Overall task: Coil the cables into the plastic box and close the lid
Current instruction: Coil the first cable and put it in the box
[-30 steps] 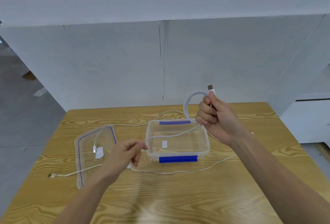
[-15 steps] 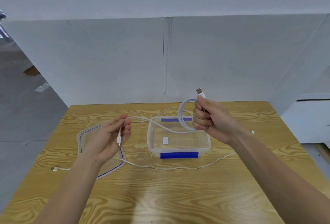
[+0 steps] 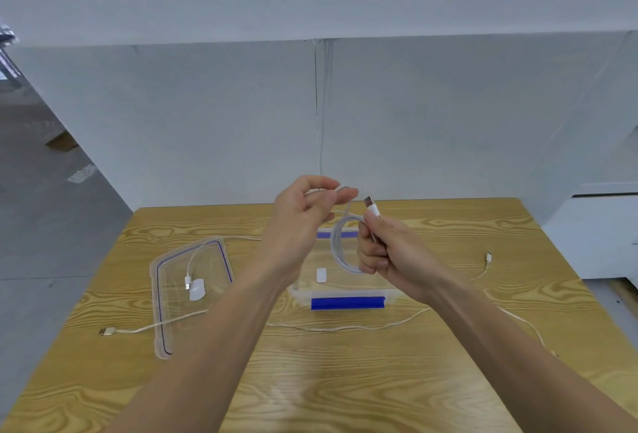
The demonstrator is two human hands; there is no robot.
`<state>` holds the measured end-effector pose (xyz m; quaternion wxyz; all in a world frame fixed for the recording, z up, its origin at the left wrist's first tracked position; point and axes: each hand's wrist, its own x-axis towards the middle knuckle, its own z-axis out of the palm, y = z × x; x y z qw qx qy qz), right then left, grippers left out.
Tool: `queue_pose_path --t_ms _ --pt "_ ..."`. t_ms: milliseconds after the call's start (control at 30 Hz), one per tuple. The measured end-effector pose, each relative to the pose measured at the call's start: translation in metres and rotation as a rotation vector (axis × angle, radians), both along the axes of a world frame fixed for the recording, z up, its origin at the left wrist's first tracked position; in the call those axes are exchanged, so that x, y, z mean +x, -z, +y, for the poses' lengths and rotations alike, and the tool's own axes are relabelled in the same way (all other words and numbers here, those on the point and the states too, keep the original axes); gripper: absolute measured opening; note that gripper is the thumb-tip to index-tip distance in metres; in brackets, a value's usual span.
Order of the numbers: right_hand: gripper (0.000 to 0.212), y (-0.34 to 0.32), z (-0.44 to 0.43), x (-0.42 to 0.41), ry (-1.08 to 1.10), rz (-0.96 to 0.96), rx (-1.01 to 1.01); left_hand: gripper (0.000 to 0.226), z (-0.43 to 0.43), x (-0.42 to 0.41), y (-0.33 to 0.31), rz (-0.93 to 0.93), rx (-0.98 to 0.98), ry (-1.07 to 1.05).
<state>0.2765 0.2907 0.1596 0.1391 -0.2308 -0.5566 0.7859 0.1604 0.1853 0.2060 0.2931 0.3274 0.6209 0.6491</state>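
Near edge of table (image 3: pixel 345 398): bare wood, both forearms cross it, plenty of room to move here. A thin cable on the table (image 3: pixel 345 328) runs left-right just in front of the box, one plug (image 3: pixel 103 331) lying left of the lid, the other end trailing off toward the right table edge. Risk: a forearm drops, snags this line and drags it or the lid; the right tail sits close to the edge and could slide off.

Lid (image 3: pixel 162 329) lies flat to the left, apart from the box, with a short cable and small white plug part (image 3: pixel 196 289) resting on it. That has to be cleared before closing, else the lid won't seat.

Plastic box (image 3: pixel 347 303) is open at mid table, blue clip facing the camera, a small white piece (image 3: pixel 321 275) inside; otherwise looks empty. No cable in it yet.

Above the box, right hand (image 3: pixel 390 256) is clenched on a white cable coil (image 3: pixel 340 249), USB plug (image 3: pixel 371 205) sticking up past the thumb. Left hand (image 3: pixel 300 222) is pinching the loose run of the same cable near the fingertips, bringing it toward the coil. Risk: loops look springy, a loose grip lets them spring open; blurred left fingers make exact contact hard to tell.

Far right, another plug (image 3: pixel 488 257) lies alone on the wood. Far table edge meets a white wall; little room behind the box.
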Motion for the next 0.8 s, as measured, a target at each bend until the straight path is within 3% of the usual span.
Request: queue_pose_path --t_ms 200,367,533,633,733,800 --pt "0.029 -0.001 -0.006 -0.003 0.071 0.069 -0.188 0.015 0.001 0.03 0.011 0.083 0.018 0.011" --pt "0.048 0.0 -0.008 -0.005 0.005 0.159 -0.264 0.015 0.003 0.048 0.028 0.17 -0.039 -0.029" --pt "0.014 0.004 -0.007 -0.003 0.077 0.123 -0.221 0.018 -0.002 0.057 0.035 0.391 -0.064 -0.07" --pt "0.014 0.002 -0.006 0.0 0.087 0.075 -0.194 0.012 -0.007 0.057 0.037 0.464 -0.055 -0.022" --pt "0.02 -0.004 -0.006 0.003 0.027 0.095 -0.214 0.024 -0.01 0.042 0.039 0.404 -0.021 -0.083" --pt "0.023 -0.005 -0.004 0.007 -0.04 0.098 -0.228 0.051 -0.009 0.024 0.038 0.398 -0.09 -0.126"
